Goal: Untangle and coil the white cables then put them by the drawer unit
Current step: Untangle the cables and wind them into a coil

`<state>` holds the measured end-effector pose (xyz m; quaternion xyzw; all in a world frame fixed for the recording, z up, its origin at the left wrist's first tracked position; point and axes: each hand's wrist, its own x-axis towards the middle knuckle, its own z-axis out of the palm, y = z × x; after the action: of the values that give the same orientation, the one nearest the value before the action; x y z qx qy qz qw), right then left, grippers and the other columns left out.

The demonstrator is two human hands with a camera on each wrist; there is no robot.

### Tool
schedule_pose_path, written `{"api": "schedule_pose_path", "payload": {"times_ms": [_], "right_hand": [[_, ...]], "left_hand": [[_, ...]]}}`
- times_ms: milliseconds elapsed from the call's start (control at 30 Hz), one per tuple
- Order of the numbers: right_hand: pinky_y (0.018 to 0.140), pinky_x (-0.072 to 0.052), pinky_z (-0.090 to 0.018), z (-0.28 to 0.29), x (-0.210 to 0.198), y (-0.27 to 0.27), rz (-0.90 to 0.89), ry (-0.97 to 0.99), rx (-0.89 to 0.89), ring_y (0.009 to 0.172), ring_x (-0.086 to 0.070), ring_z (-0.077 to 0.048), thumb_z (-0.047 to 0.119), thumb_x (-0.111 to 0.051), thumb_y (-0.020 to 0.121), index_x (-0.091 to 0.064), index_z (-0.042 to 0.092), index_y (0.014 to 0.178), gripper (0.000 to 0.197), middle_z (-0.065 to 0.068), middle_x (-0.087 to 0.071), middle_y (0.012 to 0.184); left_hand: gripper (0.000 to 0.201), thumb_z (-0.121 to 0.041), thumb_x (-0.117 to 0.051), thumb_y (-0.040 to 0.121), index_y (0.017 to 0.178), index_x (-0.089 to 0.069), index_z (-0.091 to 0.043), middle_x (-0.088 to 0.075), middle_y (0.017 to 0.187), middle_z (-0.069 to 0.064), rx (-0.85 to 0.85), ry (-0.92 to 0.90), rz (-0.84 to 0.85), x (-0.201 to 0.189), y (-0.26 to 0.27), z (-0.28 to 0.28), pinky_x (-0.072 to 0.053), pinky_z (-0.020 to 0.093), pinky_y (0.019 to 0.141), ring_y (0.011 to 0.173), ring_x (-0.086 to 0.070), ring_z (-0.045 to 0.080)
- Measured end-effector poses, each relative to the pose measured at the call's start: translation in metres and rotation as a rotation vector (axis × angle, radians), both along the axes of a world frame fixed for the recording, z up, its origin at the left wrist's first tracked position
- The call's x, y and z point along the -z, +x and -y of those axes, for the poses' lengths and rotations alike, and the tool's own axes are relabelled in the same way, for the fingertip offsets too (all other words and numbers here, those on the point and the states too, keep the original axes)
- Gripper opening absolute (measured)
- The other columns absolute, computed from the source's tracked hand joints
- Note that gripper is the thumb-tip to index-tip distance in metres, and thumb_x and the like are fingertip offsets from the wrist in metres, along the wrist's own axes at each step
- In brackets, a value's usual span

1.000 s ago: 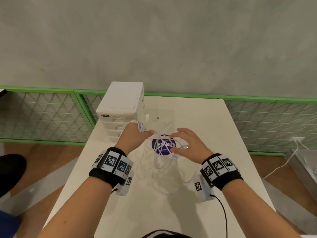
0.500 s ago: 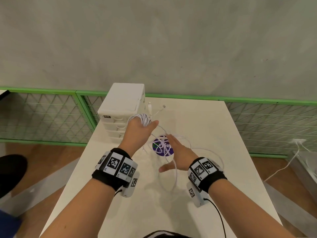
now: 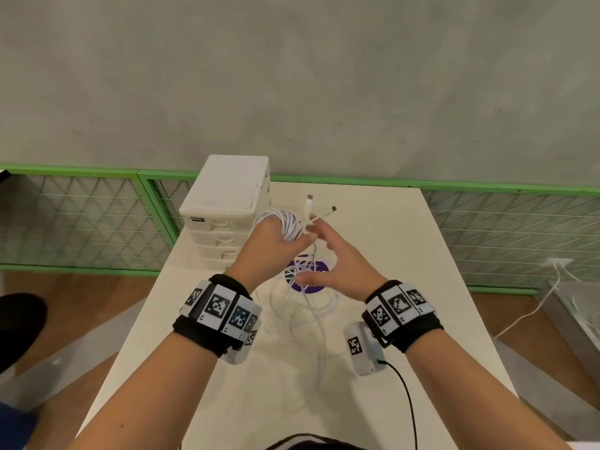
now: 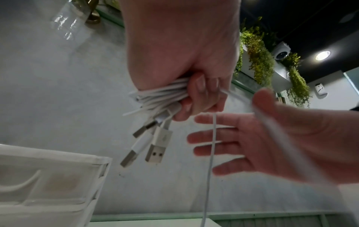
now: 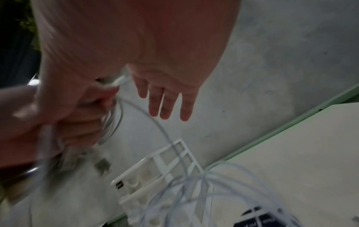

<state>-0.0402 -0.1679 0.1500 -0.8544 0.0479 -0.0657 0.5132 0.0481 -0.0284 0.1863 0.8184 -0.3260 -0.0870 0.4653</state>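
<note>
Cables sit wound round my left hand, whose grip curls tight on the coil above the counter, beside the drawer unit. My right hand is spread, holding nothing. I should feed the loose strand on evenly, keeping the plugs clear.

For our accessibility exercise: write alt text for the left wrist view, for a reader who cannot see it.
A left hand grips a coil of white cable, three USB plugs dangling below it. The open right hand reaches in beside it, loose cable hanging past its fingers. A white drawer unit sits lower left.
</note>
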Motion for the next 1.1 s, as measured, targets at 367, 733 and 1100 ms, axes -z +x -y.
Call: {"api": "schedule_pose_path", "payload": {"times_ms": [367, 733, 1100], "right_hand": [[0.050, -0.037, -0.019, 0.017, 0.020, 0.001, 0.060, 0.041, 0.219, 0.047, -0.044, -0.004, -0.002, -0.060, 0.076, -0.067, 0.023, 0.080, 0.027, 0.009, -0.050, 0.050], [0.058, -0.036, -0.034, 0.019, 0.022, 0.009, -0.005, -0.348, 0.167, 0.057, -0.050, -0.023, 0.012, -0.054, 0.087, -0.058, 0.016, 0.067, 0.021, -0.007, -0.059, 0.059], [0.091, -0.046, -0.026, 0.036, 0.049, -0.002, 0.067, -0.288, 0.218, 0.105, -0.058, -0.017, -0.009, -0.044, 0.079, -0.066, 0.026, 0.095, 0.044, -0.003, -0.059, 0.119]], "left_hand": [[0.056, -0.068, -0.058, 0.074, 0.069, -0.060, -0.012, -0.052, 0.054, -0.003, 0.201, 0.650, -0.170, 0.015, 0.005, -0.022, -0.043, 0.025, 0.054, 0.050, -0.050, 0.014], [0.042, -0.029, -0.055, 0.093, 0.054, -0.043, -0.017, -0.030, 0.039, -0.008, 0.397, 0.042, -0.539, -0.015, -0.024, -0.008, -0.020, 0.018, 0.039, 0.036, -0.020, 0.009], [0.037, -0.032, -0.054, 0.087, 0.059, -0.040, -0.014, -0.026, 0.041, -0.005, 0.222, -0.307, -0.618, -0.023, -0.006, -0.019, -0.014, 0.019, 0.040, 0.035, -0.016, 0.009]]}}
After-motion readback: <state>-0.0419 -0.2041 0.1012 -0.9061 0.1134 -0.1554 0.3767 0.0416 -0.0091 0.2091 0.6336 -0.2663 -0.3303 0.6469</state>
